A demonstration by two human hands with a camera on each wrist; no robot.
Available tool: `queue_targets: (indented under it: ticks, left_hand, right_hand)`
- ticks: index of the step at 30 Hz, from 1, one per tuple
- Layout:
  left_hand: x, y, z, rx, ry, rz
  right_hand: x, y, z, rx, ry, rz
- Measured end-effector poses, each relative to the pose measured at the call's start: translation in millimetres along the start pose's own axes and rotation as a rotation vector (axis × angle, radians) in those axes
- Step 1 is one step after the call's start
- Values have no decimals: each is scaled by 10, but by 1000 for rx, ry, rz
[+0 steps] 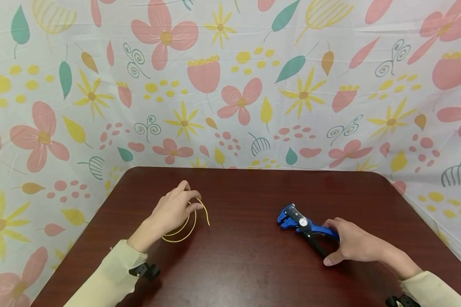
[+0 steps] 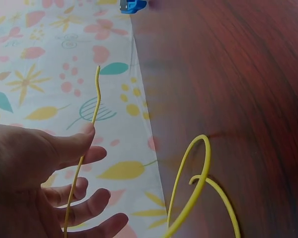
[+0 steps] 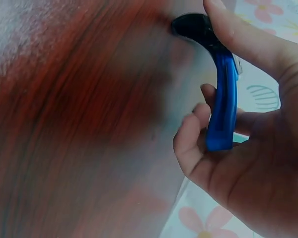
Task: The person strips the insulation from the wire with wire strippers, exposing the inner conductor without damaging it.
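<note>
Early stage, by the look of it: both items are in hand but not yet brought together. The wire (image 1: 184, 226) and the stripper (image 1: 305, 226) sit well apart on the table (image 1: 246, 264), nothing is fed into the stripper's head, and no stripped end can be made out on the wire. What is left, judging from this: bring the wire end to the tool, seat it, squeeze.

Left hand (image 1: 174, 209): near the table's left side, palm angled down, thumb and forefinger pinching the yellow wire close to one end. In the left wrist view the wire (image 2: 82, 158) runs between thumb and fingers (image 2: 84, 131), free end poking up past them; other fingers loosely spread. The rest of the wire lies coiled in loops on the table just under and beside the hand.

Right hand (image 1: 355, 245): at the table's right side, wrapped over the stripper's handles, the tool lying on the table with its blue head pointing towards the left hand. In the right wrist view fingers (image 3: 188, 144) curl under the blue handle (image 3: 223, 109), thumb over the top. Whether the handles are squeezed: cannot tell.

Flowered cloth (image 1: 230, 85) hangs behind.
</note>
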State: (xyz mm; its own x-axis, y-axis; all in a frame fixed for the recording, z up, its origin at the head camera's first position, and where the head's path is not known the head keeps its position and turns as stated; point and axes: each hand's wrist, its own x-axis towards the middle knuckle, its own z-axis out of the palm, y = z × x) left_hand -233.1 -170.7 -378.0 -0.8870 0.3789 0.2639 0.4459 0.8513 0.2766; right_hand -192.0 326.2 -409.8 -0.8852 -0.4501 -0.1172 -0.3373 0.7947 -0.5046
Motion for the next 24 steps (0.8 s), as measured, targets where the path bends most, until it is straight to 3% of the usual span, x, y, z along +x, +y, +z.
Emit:
queue_targets:
  ticks: [10,24]
  left_hand:
    - [-54,31,-59,2,20,27]
    - [-69,54,-63,-24,74,29]
  right_hand:
    - [9,-47,38,169,-25,3]
    - [33,-103,111,127,62,3]
